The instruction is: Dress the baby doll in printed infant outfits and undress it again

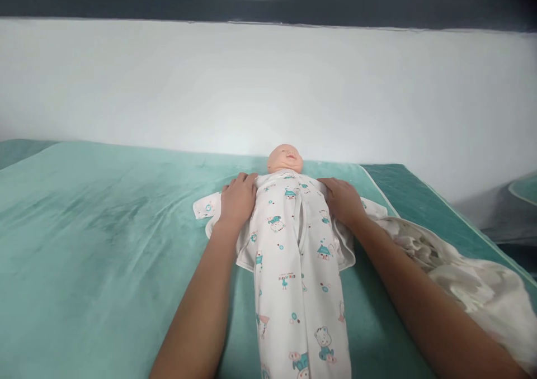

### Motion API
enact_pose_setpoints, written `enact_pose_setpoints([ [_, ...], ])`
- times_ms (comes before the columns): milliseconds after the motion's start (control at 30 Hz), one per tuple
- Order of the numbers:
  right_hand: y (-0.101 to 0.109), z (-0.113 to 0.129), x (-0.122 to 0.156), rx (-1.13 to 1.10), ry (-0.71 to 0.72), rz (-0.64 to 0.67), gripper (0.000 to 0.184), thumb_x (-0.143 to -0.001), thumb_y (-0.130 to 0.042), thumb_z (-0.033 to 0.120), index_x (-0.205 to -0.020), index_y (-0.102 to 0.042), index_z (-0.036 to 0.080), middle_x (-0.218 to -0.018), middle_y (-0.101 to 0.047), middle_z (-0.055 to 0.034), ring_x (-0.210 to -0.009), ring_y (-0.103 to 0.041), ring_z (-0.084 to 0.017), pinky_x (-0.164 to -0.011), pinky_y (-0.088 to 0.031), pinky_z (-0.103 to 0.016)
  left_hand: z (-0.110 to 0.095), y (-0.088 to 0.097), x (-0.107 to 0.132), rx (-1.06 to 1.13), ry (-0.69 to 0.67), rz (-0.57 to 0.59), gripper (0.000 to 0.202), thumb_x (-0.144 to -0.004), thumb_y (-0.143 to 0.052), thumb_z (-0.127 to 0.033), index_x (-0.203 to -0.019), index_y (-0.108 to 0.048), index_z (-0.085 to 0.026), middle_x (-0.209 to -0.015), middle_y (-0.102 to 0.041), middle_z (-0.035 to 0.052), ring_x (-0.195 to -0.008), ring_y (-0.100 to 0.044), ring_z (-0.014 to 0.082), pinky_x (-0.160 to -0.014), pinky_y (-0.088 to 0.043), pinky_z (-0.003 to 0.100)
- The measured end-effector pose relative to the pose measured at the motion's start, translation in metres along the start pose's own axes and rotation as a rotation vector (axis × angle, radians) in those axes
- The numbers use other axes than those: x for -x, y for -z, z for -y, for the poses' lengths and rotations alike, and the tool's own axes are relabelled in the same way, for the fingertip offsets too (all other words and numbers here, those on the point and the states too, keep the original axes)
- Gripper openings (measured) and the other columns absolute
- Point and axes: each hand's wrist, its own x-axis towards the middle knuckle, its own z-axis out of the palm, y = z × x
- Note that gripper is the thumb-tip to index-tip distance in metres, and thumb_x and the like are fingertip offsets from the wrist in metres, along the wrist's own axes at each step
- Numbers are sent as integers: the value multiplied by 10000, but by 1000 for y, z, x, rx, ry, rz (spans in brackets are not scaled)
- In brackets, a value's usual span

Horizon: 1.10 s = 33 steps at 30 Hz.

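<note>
L hand (239, 200) & R hand (343, 201) are laid at opp. shoulders of printed clothes (277, 256); any pinch can't be told. Doll (282, 160) is placed btwn, approx. equidistant, long axis pointed away, head (285, 156) far end, on green sheet (104, 267).

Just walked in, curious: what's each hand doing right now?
Left hand: on the clothes, below the doll's head; grip unclear.
Right hand: on the clothes' opposite side; grip unclear.

White wall (146, 83); dark band (356, 4) above; green bedcover (84, 289) below
</note>
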Motion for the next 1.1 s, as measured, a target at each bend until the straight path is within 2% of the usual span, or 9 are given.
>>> enact_pose_setpoints([
  [167,9,-16,-8,-71,-252,80,432,-873,-343,187,-1128,-689,231,-1120,-702,-57,-1049,-630,-252,-895,-472,-363,16,2,-6,13,224,20,364,-921,-349,-209,-1164,-607,-292,-1144,-658,43,-1019,-623,233,-802,-458,336],
  [267,19,-11,-13,-66,-278,73,411,-863,-366,194,-1112,-694,202,-1155,-686,-81,-1083,-618,-261,-930,-467,-381,23,1,-8,11,310,20,335,-907,-370,-235,-1122,-619,-296,-1112,-679,39,-1015,-631,245,-770,-461,332],
  [333,29,8,-18,-82,-230,8,405,-847,-407,191,-1155,-669,182,-1230,-647,-91,-1145,-586,-259,-994,-441,-391,24,1,-9,7,309,23,333,-902,-371,-245,-1118,-618,-299,-1097,-687,42,-1010,-636,251,-771,-464,341],
  [433,42,60,-30,-211,-85,-28,373,-870,-448,235,-1186,-640,190,-1246,-634,-76,-1155,-574,-227,-1021,-433,-368,23,1,-9,-1,307,34,331,-899,-362,-252,-1100,-621,-296,-1069,-696,50,-999,-642,257,-767,-469,350],
  [533,48,120,-48,-236,115,214,364,-926,-384,240,-1194,-629,221,-1280,-619,-52,-1181,-556,-205,-983,-449,-343,22,1,-9,-8,318,42,330,-899,-358,-259,-1097,-618,-298,-1064,-700,50,-1002,-644,257,-769,-471,353],
  [633,43,168,-67,40,278,499,349,-919,-456,291,-1207,-608,165,-1285,-595,-117,-1144,-568,-245,-892,-478,-338,22,2,-9,-5,335,44,337,-899,-366,-268,-1130,-610,-298,-1098,-701,52,-1026,-642,262,-780,-472,360],
  [700,35,189,-76,198,327,604,315,-905,-471,250,-1157,-624,140,-1259,-591,-153,-1096,-590,-271,-810,-489,-338,23,2,-9,-1,348,42,340,-901,-376,-279,-1154,-603,-291,-1119,-701,60,-1038,-641,267,-787,-470,361],
  [933,7,209,-87,307,356,697,294,-829,-578,187,-1113,-636,142,-1038,-687,-148,-941,-661,-272,-747,-473,-339,21,3,-8,20,356,59,313,-916,-380,-318,-1110,-623,-284,-1050,-723,70,-978,-661,284,-742,-465,365],
  [1100,19,198,-86,310,419,675,330,-859,-549,253,-1181,-613,225,-989,-705,-94,-897,-665,-253,-705,-443,-311,25,3,-7,59,372,2,323,-915,-399,-322,-1155,-612,-296,-1114,-708,68,-1041,-643,281,-787,-471,366],
])
